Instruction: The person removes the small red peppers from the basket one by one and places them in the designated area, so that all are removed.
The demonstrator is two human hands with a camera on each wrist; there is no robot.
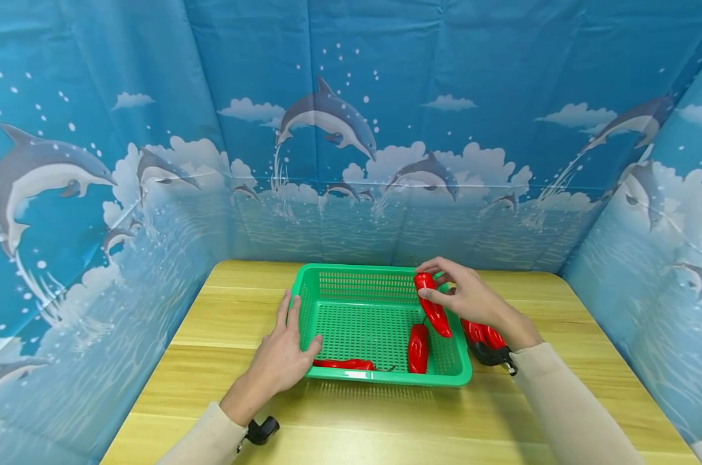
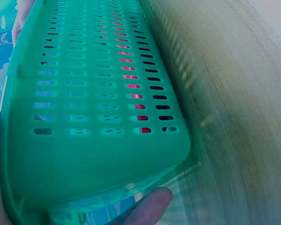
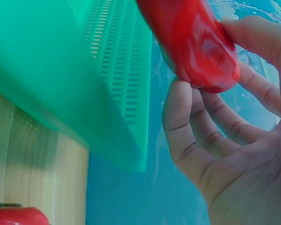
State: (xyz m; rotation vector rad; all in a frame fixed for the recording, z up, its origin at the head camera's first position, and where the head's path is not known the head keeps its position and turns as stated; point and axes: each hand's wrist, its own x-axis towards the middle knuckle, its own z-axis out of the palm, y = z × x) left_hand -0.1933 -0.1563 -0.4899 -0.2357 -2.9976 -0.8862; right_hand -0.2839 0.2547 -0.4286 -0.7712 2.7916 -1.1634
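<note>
My right hand (image 1: 464,294) pinches a long, glossy red pepper (image 1: 434,307) near its thick end, between thumb and fingers. It hangs tilted over the right side of a green plastic basket (image 1: 382,378). In the right wrist view the pepper (image 3: 201,51) shows its rounded end at the fingertips. At the basket's front left corner my left hand (image 1: 283,355) grips the rim, thumb over the front edge and fingers along the left side. Inside the basket, one red pepper (image 1: 345,365) lies along the front wall and another red pepper (image 1: 418,349) lies towards the right.
More red peppers (image 1: 483,332) lie on the wooden table (image 1: 223,323) right of the basket, partly hidden by my right wrist. Black wrist cameras are strapped to both wrists. A blue dolphin-print curtain (image 1: 351,219) surrounds the table's back and sides.
</note>
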